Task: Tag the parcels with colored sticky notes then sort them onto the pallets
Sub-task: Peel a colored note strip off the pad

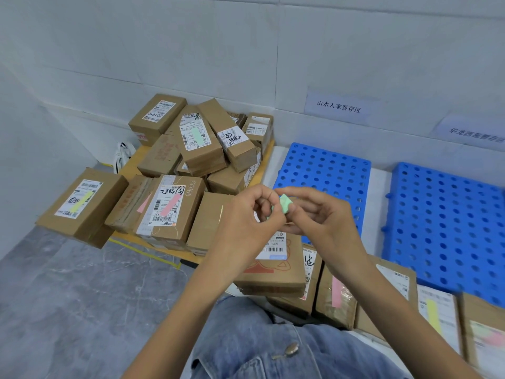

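Both hands meet above the parcels, pinching a small green sticky note pad. My left hand grips its left side; my right hand holds the right side with thumb and fingers. Directly below them lies a brown parcel with a white label and red print. A heap of brown parcels sits on a wooden board at the back left; some carry green, pink or yellow notes. Two blue perforated pallets lie to the right, bare.
More parcels with a pink note and a yellow note line the near right. Paper signs hang on the white wall. Grey floor spreads at the left. My denim-clad knee is at the bottom.
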A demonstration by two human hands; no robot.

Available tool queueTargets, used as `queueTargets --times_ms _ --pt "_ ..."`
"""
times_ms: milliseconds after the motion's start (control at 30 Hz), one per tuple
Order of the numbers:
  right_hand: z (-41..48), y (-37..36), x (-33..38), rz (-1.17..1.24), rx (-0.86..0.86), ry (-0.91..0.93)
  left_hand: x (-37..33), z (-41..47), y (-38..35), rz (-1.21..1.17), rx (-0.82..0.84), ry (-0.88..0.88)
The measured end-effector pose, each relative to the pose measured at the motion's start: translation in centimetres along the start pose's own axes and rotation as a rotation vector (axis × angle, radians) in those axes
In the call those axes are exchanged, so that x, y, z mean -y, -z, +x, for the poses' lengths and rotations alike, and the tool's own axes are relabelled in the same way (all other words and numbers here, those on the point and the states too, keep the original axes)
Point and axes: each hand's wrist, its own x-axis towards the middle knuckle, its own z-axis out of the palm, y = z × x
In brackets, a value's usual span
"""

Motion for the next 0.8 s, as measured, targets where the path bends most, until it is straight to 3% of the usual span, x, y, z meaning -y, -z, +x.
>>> queueTargets --times_ms 300,467,633,800 --pt "0.6 1.4 -1.2 0.193 -0.138 -0.134 1.4 1.7 0.5 -0.108 -0.011 0.194" --pt "1.2 2.9 -2.4 0.311 -0.174 -0.245 2.7 2.6 0.6 -0.322 -0.029 0.351" --pt "2.3 3.9 -3.7 0.313 -0.214 -0.307 5.2 3.7 -0.4 -0.631 -0.078 0.51" --pt "3.4 6.1 -5.8 0.305 -0.293 -0.386 6.5 4.4 -0.9 -0.792 -0.15 0.581"
